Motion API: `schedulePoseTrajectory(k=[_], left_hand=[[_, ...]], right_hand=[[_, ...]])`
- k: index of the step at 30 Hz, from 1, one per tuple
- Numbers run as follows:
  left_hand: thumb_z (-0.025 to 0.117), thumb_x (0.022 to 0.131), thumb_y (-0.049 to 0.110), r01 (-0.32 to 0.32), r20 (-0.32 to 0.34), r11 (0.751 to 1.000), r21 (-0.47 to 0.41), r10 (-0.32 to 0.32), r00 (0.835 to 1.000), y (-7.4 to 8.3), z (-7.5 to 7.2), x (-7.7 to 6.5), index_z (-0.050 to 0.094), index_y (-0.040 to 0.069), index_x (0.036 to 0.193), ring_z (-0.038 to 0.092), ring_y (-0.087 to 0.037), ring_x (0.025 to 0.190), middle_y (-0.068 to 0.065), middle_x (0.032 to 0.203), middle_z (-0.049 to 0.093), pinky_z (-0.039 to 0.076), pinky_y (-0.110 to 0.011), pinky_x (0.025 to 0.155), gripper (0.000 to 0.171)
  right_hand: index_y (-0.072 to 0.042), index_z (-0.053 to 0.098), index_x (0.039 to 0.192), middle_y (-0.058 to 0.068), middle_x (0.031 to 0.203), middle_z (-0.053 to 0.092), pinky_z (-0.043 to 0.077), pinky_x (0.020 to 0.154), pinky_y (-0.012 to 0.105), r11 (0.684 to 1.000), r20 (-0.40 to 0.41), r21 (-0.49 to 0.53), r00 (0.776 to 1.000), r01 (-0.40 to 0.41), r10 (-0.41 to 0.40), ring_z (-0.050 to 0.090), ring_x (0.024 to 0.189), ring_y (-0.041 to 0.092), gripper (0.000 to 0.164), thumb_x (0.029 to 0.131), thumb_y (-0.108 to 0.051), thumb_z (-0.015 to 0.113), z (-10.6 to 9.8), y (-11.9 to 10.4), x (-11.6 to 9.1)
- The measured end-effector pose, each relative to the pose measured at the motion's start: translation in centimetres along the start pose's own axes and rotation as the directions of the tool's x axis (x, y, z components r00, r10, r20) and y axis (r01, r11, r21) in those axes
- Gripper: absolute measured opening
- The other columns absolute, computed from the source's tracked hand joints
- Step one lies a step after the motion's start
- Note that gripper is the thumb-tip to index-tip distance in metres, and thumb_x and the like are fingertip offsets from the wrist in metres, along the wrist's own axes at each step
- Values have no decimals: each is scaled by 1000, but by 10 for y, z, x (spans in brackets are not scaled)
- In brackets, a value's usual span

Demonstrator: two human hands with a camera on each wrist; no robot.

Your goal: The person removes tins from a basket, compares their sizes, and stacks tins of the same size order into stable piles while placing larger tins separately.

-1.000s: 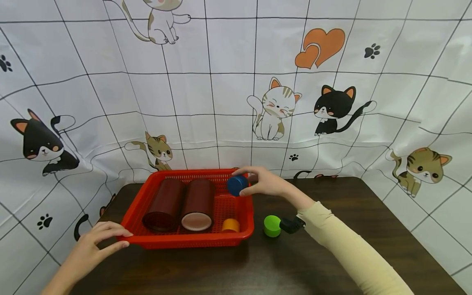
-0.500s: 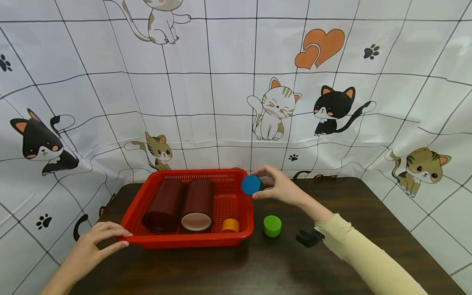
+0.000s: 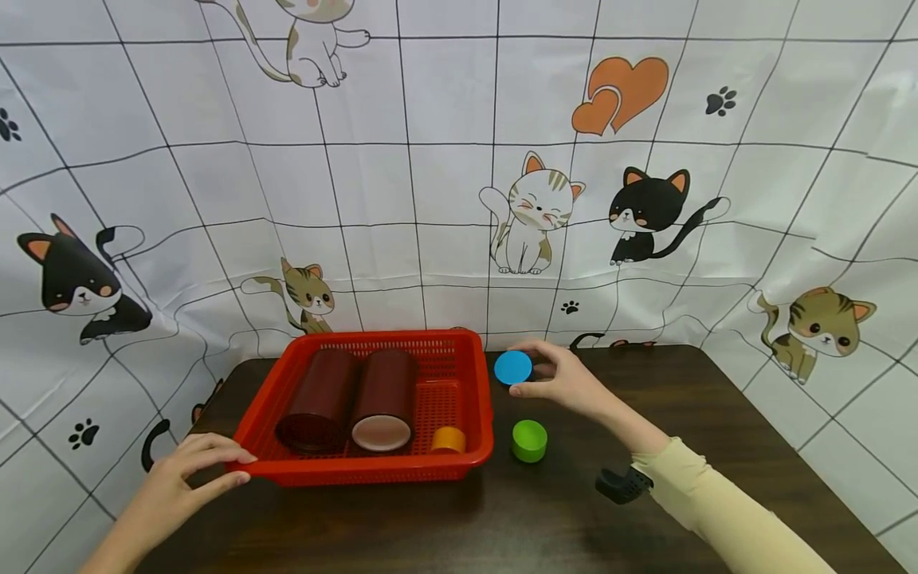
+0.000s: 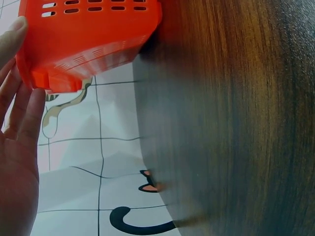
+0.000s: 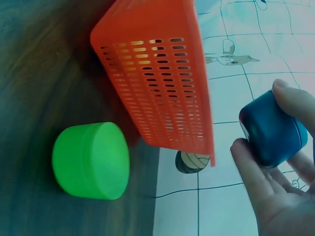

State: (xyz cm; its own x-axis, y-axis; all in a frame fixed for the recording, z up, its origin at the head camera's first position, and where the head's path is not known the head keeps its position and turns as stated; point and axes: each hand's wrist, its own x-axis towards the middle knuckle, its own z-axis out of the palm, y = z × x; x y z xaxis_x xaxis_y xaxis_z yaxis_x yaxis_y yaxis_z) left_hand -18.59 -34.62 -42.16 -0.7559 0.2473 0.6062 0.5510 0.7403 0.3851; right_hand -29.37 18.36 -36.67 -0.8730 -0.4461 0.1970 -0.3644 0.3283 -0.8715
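My right hand (image 3: 562, 379) pinches a small round blue jar (image 3: 512, 367) between thumb and fingers. The jar is just right of the red plastic basket (image 3: 373, 472), raised above the table behind a green jar (image 3: 529, 441). In the right wrist view the blue jar (image 5: 270, 130) lies across the fingertips, clear of the basket. My left hand (image 3: 175, 478) grips the front left corner of the basket rim, thumb on one side and fingers on the other in the left wrist view. Inside the basket lie two dark red cylinders, one (image 3: 315, 402) left of the other (image 3: 385, 391), and a small orange jar (image 3: 449, 439).
The dark wooden table (image 3: 545, 526) carries the basket and the green jar. A white sheet (image 3: 445, 183) with black grid lines and cartoon cats hangs behind and at both sides. A black strap mount (image 3: 624, 485) sits at my right wrist.
My right hand has carried the blue jar from over the basket's right side out past its rim, to the right, with its flat face turned more toward the head camera. The left hand stays put.
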Motion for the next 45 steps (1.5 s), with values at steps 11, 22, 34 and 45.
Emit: schedulePoseTrajectory(k=[11, 22, 34, 45], left_hand=[[87, 62, -2, -66, -13, 998, -10, 66, 998, -2, 1, 1, 77, 26, 97, 48, 12, 100, 16, 99, 64, 34, -1, 86, 46], [87, 60, -4, -85, -16, 996, -21, 84, 996, -2, 0, 3, 77, 23, 96, 49, 12, 99, 15, 99, 64, 34, -1, 85, 46], [88, 61, -1, -58, -10, 998, 8, 58, 998, 0, -1, 1, 77, 26, 97, 47, 12, 99, 15, 99, 64, 34, -1, 85, 46], [87, 65, 2, -29, 5, 1000, 9, 29, 1000, 0, -1, -1, 77, 28, 97, 47, 14, 100, 17, 101, 63, 35, -2, 83, 43]], right_hand=[[-20, 57, 135, 10, 123, 65, 57, 87, 32, 995, -91, -98, 996, -35, 26, 67, 107, 24, 56, 85, -27, 79, -5, 13, -17], [-23, 56, 138, 12, 123, 65, 56, 80, 27, 994, -132, -96, 991, -45, 32, 69, 97, 21, 58, 85, -27, 79, -4, 22, -31], [-29, 57, 134, 4, 116, 67, 52, 65, 28, 977, -189, -191, 981, -90, 54, 62, 74, 15, 56, 83, -35, 80, 7, 35, -43], [-17, 60, 130, 10, 111, 70, 53, 67, 25, 981, -114, -190, 993, -47, 26, 64, 78, 12, 57, 80, -30, 83, 12, 44, -46]])
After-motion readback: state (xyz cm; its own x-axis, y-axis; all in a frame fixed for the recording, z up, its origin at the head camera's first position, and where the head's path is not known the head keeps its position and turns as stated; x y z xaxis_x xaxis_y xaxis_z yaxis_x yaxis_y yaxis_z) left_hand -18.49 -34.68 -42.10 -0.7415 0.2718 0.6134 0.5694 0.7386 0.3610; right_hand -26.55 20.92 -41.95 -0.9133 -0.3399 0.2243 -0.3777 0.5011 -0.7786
